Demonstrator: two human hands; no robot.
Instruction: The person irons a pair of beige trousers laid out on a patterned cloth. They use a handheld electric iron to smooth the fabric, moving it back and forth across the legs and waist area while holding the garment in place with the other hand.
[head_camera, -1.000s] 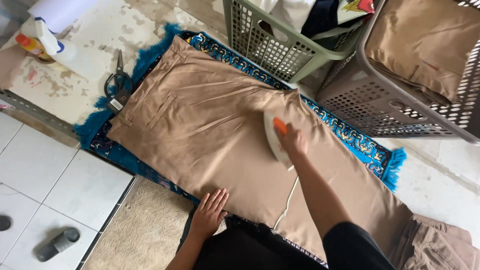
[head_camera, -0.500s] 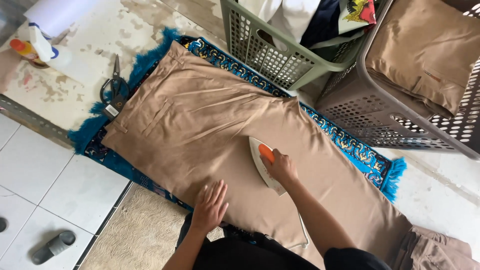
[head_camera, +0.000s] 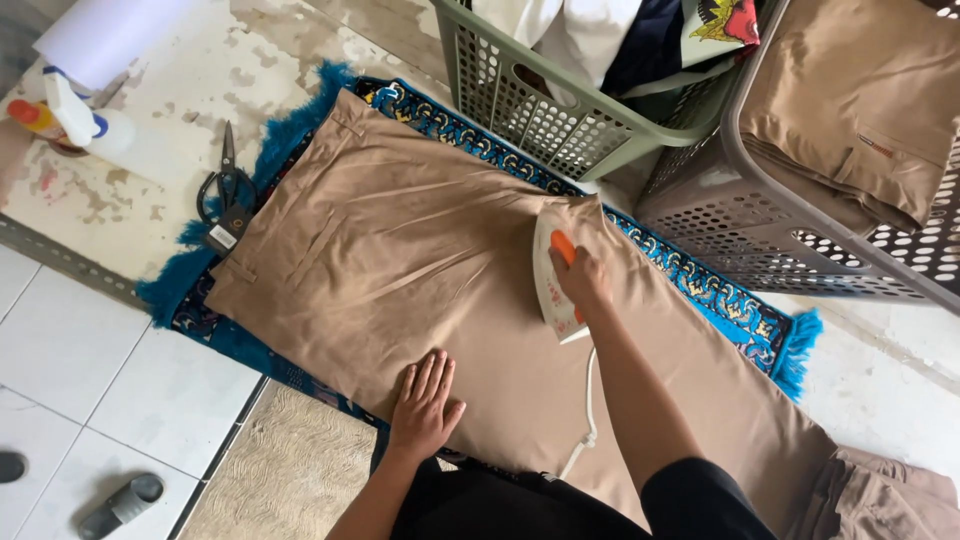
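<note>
On a worn, paint-flecked floor (head_camera: 150, 60) edged with white tiles, we look down on a blue patterned rug (head_camera: 700, 290) spread as an ironing pad, with tan trousers (head_camera: 400, 260) laid flat across it. Their long axis runs from the waistband at upper left toward the leg ends at lower right, where the cloth spills off the rug in a bunch. Our right hand (head_camera: 580, 280) has its fingers clamped around the orange handle of a white iron (head_camera: 548, 275), which sits sole-down on the cloth near the far edge of the trousers, its long side running roughly away from us; which end is the nose we cannot tell. A white cord (head_camera: 588, 410) trails from it back toward us. Our left hand (head_camera: 425, 400) lies palm-down on the near edge of the fabric, fingers together and flat, gripping nothing. We judge the trousers light, soft and limp, likely to slide and crease on the rug unless pinned, best held flat at a hem or the waistband; the iron looks rigid and weighty, and only its handle is safe to take. Black scissors (head_camera: 228, 195) lie at the rug's far left corner, near a white spray bottle (head_camera: 95, 125). A green laundry basket (head_camera: 560, 120) and a grey basket (head_camera: 720, 230) holding folded tan garments stand beyond the rug. A grey sandal (head_camera: 120, 505) rests on the tiles.
</note>
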